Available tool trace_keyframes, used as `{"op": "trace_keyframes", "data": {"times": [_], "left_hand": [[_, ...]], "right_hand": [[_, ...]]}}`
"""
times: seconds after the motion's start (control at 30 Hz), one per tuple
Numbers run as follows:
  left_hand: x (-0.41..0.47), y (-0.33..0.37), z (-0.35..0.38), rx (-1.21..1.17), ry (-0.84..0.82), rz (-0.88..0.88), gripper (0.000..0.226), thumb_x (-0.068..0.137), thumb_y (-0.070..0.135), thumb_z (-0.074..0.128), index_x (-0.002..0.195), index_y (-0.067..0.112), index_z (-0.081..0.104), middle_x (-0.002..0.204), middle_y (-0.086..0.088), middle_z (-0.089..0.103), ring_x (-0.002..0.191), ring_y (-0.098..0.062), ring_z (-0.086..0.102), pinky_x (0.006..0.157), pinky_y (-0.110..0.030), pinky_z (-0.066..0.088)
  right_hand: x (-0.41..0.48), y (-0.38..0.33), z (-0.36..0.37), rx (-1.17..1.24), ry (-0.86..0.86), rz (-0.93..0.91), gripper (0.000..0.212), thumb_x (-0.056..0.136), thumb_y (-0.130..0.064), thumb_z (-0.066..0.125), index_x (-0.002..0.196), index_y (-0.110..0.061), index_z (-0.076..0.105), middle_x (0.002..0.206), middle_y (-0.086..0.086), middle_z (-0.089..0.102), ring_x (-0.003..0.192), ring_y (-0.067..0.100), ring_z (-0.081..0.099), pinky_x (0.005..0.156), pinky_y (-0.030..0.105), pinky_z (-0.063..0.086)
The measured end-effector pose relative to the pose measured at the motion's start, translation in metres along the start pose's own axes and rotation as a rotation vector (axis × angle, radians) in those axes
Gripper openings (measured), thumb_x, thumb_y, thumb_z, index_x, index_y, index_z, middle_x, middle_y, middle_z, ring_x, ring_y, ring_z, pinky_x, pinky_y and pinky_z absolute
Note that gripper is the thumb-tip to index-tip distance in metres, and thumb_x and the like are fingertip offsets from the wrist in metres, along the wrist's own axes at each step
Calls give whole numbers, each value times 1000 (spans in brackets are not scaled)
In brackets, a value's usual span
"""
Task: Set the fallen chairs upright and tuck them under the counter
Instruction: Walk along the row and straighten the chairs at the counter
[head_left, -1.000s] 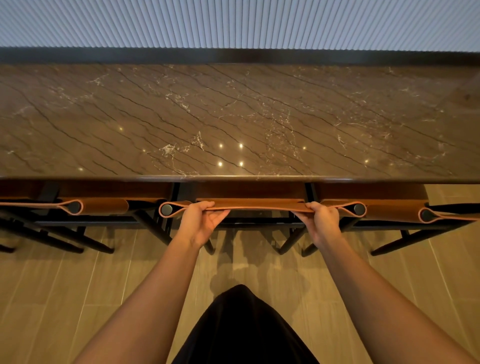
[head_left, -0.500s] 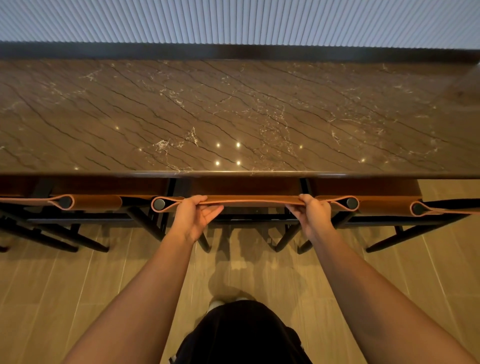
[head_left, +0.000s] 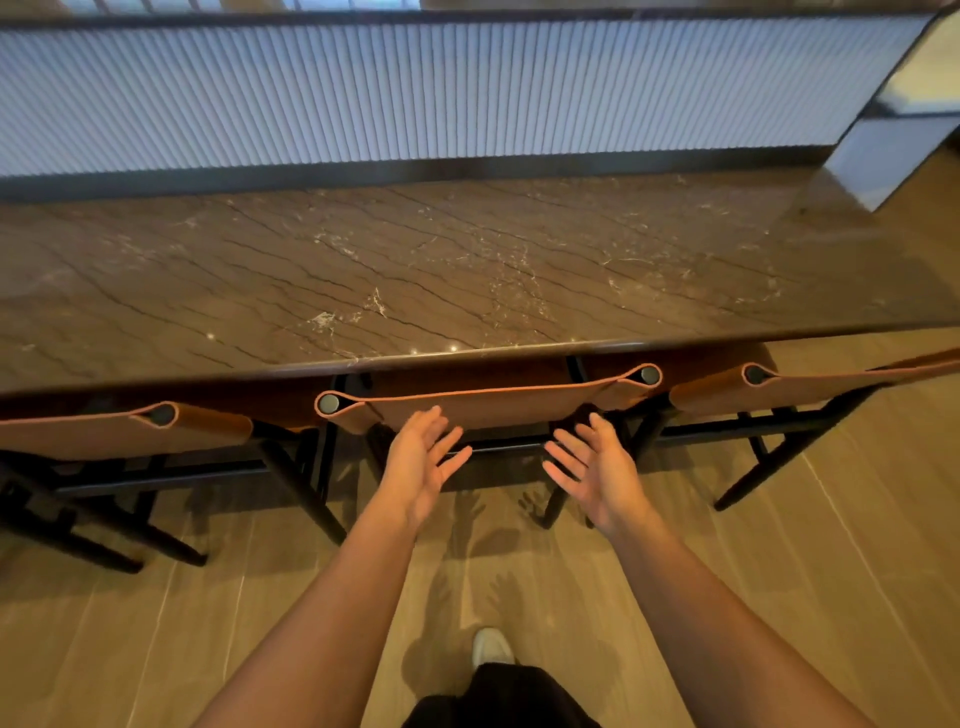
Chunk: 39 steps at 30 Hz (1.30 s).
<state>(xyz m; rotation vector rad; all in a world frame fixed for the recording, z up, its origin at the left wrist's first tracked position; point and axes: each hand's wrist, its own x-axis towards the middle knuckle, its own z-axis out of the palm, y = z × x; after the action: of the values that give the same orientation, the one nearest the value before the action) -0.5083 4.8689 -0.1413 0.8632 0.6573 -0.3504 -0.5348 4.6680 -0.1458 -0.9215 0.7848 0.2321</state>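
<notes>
Three chairs with tan leather backs and black frames stand upright, pushed under the brown marble counter (head_left: 467, 270). The middle chair (head_left: 483, 402) is straight ahead, with the left chair (head_left: 130, 428) and the right chair (head_left: 810, 387) beside it. My left hand (head_left: 421, 462) and my right hand (head_left: 597, 467) hover just in front of the middle chair's backrest, palms facing each other, fingers spread. Neither hand touches the chair or holds anything.
A ribbed pale panel (head_left: 415, 93) rises behind the counter, and a glass block (head_left: 893, 145) stands at its far right end. Wood-look floor tiles (head_left: 156, 623) stretch below me. My shoe (head_left: 491, 647) shows near the bottom middle.
Both hands have let go of the middle chair's backrest and pulled back a little, fingers now spread. My view has lifted and backed away from the counter.
</notes>
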Motion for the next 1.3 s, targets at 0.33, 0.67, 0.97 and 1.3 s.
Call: {"op": "trace_keyframes", "data": {"times": [0.33, 0.67, 0.97, 1.3], "left_hand": [[-87, -33, -12, 145, -176, -27, 43, 98, 23, 49, 139, 16, 40, 141, -14, 48, 123, -30, 52, 84, -41, 52], [-139, -80, 37, 283, -318, -83, 46, 98, 28, 48, 142, 15, 39, 137, -11, 52, 122, -28, 53, 86, -40, 51], [-146, -173, 138, 317, -335, -101, 47, 96, 32, 51, 139, 16, 43, 134, -9, 55, 121, -27, 53, 88, -40, 50], [-147, -260, 222, 247, -254, -122, 46, 94, 35, 54, 134, 14, 46, 125, -8, 57, 113, -25, 55, 79, -38, 51]], "right_hand": [[-108, 50, -63, 86, -5, -132, 45, 101, -41, 41, 134, -12, 49, 112, 6, 69, 105, 22, 65, 82, 35, 51], [-168, 40, -128, 144, 84, -205, 42, 101, -37, 39, 132, -11, 51, 117, 10, 68, 105, 22, 65, 80, 33, 50], [-167, -27, -231, 142, 103, -179, 40, 101, -37, 40, 128, -12, 54, 114, 11, 69, 100, 20, 66, 73, 32, 49], [-150, -108, -338, 94, 70, -113, 38, 101, -39, 38, 123, -13, 54, 100, 7, 72, 93, 18, 67, 74, 30, 49]]}}
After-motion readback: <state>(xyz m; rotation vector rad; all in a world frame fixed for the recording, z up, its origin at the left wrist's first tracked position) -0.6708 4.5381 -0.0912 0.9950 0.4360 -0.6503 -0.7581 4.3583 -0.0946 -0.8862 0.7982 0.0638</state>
